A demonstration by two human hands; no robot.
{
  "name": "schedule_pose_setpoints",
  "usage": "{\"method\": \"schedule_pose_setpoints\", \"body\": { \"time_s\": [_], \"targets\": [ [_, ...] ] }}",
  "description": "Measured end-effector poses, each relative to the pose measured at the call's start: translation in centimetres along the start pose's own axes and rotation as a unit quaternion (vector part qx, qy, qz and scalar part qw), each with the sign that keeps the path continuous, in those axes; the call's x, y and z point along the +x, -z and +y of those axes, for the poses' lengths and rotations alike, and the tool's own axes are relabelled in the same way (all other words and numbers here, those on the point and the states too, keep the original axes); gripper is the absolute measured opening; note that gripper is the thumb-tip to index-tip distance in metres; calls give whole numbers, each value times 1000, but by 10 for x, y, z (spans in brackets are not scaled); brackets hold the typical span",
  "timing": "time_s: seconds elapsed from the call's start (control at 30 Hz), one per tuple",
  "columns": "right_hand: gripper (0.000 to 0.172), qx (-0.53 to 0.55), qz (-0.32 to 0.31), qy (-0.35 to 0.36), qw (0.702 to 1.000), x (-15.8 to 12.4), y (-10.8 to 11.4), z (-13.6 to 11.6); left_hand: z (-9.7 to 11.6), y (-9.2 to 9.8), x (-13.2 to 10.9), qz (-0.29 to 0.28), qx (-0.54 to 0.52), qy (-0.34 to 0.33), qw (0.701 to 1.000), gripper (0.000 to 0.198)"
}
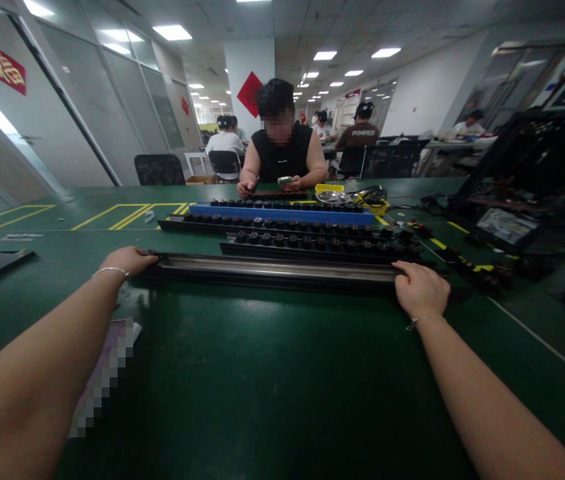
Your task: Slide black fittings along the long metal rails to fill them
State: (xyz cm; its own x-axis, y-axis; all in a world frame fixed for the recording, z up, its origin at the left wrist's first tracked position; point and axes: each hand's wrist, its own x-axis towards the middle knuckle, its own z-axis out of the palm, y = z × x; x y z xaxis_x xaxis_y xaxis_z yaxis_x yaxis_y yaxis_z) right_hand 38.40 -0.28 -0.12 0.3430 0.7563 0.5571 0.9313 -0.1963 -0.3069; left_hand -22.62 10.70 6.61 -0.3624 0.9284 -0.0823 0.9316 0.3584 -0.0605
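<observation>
A long black rail (272, 275) with a shiny metal channel along it lies crosswise before me. My left hand (127, 260) is closed on its left end, fingertips at the tip. Near the right end my right hand (421, 288) grips the rail, fingers over the top edge and thumb hidden. Just beyond it lies a black rail with a row of round black parts (312, 245). Another such black rail (197, 225) and a blue rail (282, 215) lie farther back.
Across the green table (242, 373) sits a person (282, 147) holding a phone (285, 181). Yellow trays (330, 189) and cables are at the back right, with loose black parts (487, 275) nearer. A printed sheet (107, 360) lies under my left forearm. A black rack (522, 153) stands at right.
</observation>
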Motion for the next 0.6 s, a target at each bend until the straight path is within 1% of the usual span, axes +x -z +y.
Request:
{"method": "schedule_pose_setpoints", "body": {
  "time_s": [0.27,0.47,0.53,0.6],
  "targets": [
    [39,16,7,-18,1000,0,-4,-1,10,-2,-6,10,-15,-4,1000,47],
    [37,24,29,-85,996,-2,-9,-9,15,-5,-6,16,-52,-14,998,43],
    [38,24,29,-88,995,-3,-9,-12,15,-8,-5,28,-74,-17,997,42],
    [38,25,29,-83,996,-4,-8,-12,16,-12,-5,56,-108,-26,992,41]
  ]
}}
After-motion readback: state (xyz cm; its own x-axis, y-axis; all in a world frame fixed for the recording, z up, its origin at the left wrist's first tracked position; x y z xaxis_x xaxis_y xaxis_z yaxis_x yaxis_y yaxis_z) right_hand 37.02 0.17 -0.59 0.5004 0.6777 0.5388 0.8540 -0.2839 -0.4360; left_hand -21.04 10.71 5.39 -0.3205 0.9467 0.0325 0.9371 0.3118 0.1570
